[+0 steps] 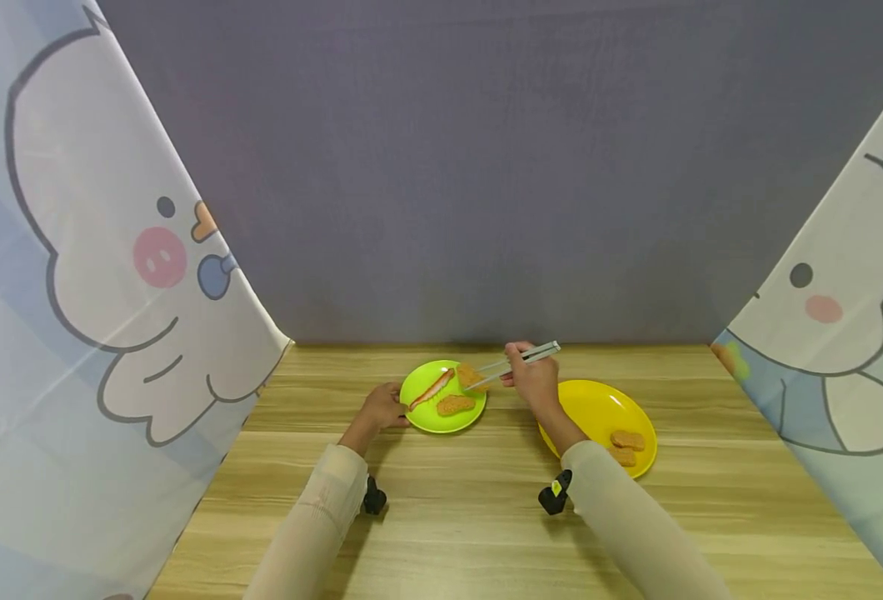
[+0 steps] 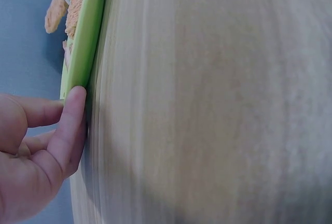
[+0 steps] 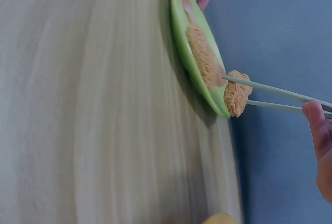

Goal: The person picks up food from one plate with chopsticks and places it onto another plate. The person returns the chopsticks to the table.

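Note:
A green plate (image 1: 441,423) holds a reddish shrimp-like strip (image 1: 432,388) and a brown fried piece (image 1: 456,405). Its left rim is pinched by my left hand (image 1: 384,407), with thumb and fingertips at the edge in the left wrist view. My right hand (image 1: 533,382) grips pale chopsticks (image 1: 541,352). Between their tips is another fried piece (image 3: 237,94), at the right side of the green plate; whether it touches the plate I cannot tell.
To the right stands a yellow plate (image 1: 591,400) with fried pieces (image 1: 627,440) on it, partly hidden by my right forearm. A grey backdrop (image 1: 501,167) rises behind the wooden table (image 1: 456,533), and printed curtains flank both sides.

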Tool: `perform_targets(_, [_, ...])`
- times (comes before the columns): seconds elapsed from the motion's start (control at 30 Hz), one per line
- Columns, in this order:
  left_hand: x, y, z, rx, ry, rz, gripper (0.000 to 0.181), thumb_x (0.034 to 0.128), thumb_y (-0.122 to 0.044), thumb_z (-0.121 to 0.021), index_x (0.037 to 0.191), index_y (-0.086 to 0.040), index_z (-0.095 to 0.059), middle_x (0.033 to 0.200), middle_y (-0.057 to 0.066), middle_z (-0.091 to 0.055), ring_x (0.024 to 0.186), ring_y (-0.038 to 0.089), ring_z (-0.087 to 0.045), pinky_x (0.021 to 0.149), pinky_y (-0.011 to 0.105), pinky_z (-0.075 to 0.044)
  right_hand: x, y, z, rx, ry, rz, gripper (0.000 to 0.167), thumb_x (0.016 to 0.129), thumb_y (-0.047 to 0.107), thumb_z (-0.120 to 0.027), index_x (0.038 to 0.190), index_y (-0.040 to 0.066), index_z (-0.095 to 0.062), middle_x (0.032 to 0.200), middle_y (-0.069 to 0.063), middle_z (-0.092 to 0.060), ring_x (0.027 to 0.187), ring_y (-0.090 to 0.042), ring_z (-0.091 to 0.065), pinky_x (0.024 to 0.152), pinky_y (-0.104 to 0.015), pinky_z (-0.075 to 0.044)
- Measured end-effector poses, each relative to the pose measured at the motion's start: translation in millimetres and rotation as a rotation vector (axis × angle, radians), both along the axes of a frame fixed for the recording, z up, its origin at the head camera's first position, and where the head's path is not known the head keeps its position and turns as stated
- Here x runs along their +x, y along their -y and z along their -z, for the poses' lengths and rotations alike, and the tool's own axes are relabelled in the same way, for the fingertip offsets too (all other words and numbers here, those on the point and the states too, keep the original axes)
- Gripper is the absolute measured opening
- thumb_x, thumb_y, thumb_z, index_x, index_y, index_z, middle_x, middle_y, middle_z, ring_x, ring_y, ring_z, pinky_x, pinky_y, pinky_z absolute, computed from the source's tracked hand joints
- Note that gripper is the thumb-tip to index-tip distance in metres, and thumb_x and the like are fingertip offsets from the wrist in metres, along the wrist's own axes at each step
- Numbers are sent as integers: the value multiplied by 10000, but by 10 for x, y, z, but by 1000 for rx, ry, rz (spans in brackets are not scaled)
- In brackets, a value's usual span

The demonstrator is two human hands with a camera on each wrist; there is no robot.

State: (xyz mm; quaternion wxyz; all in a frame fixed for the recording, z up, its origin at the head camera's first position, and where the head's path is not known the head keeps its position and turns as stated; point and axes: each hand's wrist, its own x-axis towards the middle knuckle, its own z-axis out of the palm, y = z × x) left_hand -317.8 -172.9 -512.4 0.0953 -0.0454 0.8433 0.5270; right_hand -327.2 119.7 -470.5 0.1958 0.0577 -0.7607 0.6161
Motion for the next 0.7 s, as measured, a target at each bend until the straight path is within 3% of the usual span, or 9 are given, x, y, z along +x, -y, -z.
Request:
perform_targets(0.17, [2, 10, -10, 14, -1, 2, 541, 928, 34, -638, 1451, 50, -499, 1147, 232, -623, 712, 147, -675, 639, 257, -649, -22, 83, 79, 24, -1, 13, 311, 1029, 234, -618, 1002, -57, -725, 786, -319, -702, 511, -215, -710, 490, -406, -625])
perform_targets(0.43, [-6, 4, -7, 27, 12, -1, 543, 947, 29, -630, 1470, 35, -486, 1209, 247, -608, 790, 183, -703, 677, 270, -657, -26, 131, 133, 21, 29, 35, 306, 1034, 237, -604, 1038, -44, -726, 864, -332, -712, 506, -136, -700, 458, -274, -604])
perform_targets(0.7, [-7, 18, 5, 36, 13, 4, 550, 944, 33, -637, 1471, 38, -481, 1214, 256, -608, 813, 205, -713, 678, 273, -659, -1, 142, 121, 1, 90, 32, 318, 1036, 240, -593, 1076, -47, -725, 956, -303, -729, 547, -196, -725, 601, -562, -625])
